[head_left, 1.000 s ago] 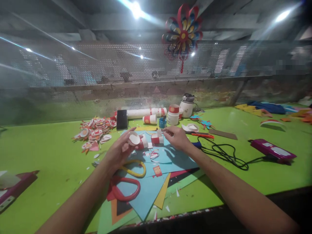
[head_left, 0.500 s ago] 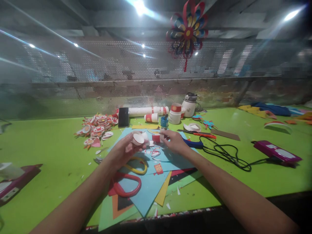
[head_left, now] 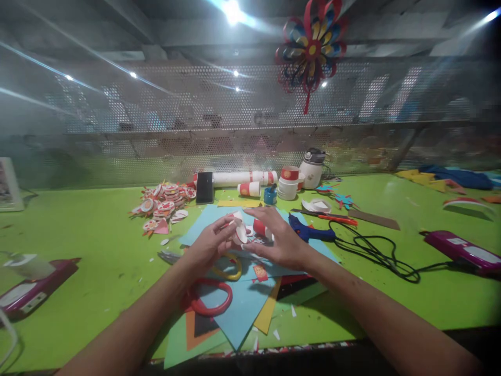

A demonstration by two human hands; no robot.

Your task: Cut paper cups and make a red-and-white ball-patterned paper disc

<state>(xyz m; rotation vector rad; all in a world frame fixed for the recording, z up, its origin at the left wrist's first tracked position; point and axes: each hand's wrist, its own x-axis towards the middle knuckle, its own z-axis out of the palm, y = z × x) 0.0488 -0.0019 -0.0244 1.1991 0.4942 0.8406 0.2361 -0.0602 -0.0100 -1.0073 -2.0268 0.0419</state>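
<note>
My left hand (head_left: 209, 245) is closed round a small red and white paper cup (head_left: 237, 230), its white base turned to the right. My right hand (head_left: 279, 240) hovers right beside it with fingers curled, a second red and white cup piece (head_left: 260, 228) against its fingertips. Both hands are above blue paper sheets (head_left: 235, 297) in the middle of the green table (head_left: 94, 250). Under the hands lie red-handled scissors (head_left: 207, 297) and a yellow ring (head_left: 230, 269).
A pile of red and white paper discs (head_left: 164, 206) lies at the back left beside a black phone (head_left: 204, 187). Stacked cups (head_left: 288, 183), a white bottle (head_left: 312, 167) and a white tube (head_left: 235, 178) stand behind. A blue glue gun (head_left: 309, 232) with black cable (head_left: 376, 250) lies right.
My right hand has drawn back from the far cup and come in close to my left hand. The cup in my left hand has turned sideways. The camera has shifted left.
</note>
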